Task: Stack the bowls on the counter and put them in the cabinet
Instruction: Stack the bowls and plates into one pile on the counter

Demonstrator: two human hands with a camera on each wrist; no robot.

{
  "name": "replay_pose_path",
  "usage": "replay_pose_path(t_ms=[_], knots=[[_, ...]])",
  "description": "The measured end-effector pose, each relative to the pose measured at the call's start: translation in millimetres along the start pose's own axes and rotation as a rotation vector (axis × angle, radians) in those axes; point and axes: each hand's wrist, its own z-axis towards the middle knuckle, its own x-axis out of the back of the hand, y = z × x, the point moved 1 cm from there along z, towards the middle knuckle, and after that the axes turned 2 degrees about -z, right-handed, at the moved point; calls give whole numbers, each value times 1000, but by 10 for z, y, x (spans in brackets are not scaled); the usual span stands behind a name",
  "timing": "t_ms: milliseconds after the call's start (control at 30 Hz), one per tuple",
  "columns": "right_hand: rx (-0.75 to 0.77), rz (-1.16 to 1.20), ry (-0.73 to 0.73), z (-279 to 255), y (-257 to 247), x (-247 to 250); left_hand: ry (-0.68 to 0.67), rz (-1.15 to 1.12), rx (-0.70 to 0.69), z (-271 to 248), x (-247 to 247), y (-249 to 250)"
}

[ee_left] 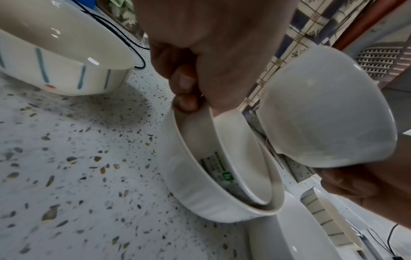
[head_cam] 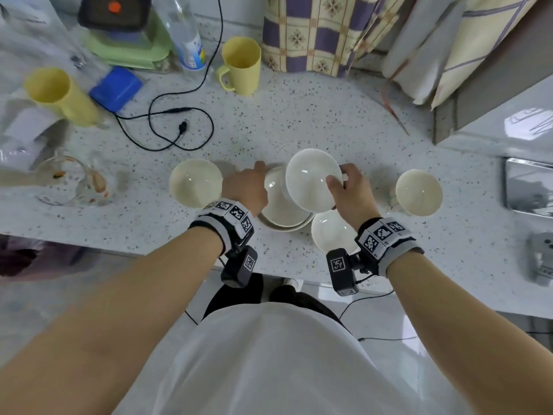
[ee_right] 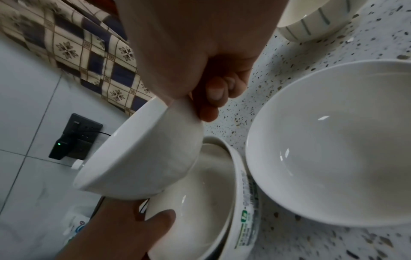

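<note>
Pinching a tilted white bowl, the right hand hovers above the stack gripped by the left hand.

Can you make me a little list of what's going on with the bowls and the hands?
right hand: holds a white bowl tilted in the air
left hand: grips the rim of the stack
stack: two nested bowls on the counter
loose bowls: left, right, near
cabinet: not in view

A white shirt, bare forearms, and grey wristbands carrying black-and-white square markers.
</note>
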Motion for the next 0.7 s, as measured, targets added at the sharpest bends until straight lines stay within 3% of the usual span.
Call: replay_pose_path(t_ms=[333,700], knots=[[72,-213,10,106,11,-141,1,104,-60,-49,41,-1],[139,-423,-19,122,-66,-493,22,-86,-37,-192,40,-284]])
